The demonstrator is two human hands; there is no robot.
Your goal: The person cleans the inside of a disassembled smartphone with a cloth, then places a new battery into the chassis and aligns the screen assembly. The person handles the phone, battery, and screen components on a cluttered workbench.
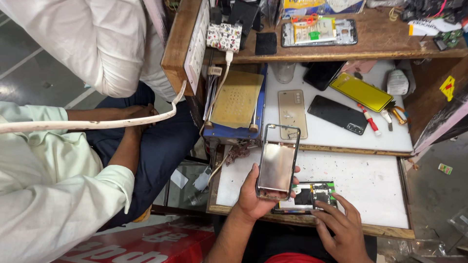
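The left hand [253,192] is raised over the near left part of the white pull-out board [370,180], its fingers wrapped around a shiny metal phone panel [277,163] that it holds upright and slightly tilted, the reflective face toward the camera. The right hand [341,229] lies at the near edge of the board, fingers spread and loosely bent, fingertips resting on or just beside an opened phone [307,197] that lies flat on the board; it grips nothing. The opened phone shows green parts and a dark middle, and the panel in the left hand hides its left end, so how far it reaches there cannot be told.

Farther back, on the white bench top [341,136], lie a gold phone back [292,113], a black phone [338,115], a yellow-green phone cover [361,91] and a red-and-white pen-shaped tool [368,119]. To the left of these stands a blue heating pad with a tan top [236,100]. On the wooden shelf [370,46] at the far side rests another opened phone with a yellow battery [318,31].

At the far left sit two other people, one in a pale shirt with a sleeve [73,195] and forearm across dark trousers, well apart from the hands at work.
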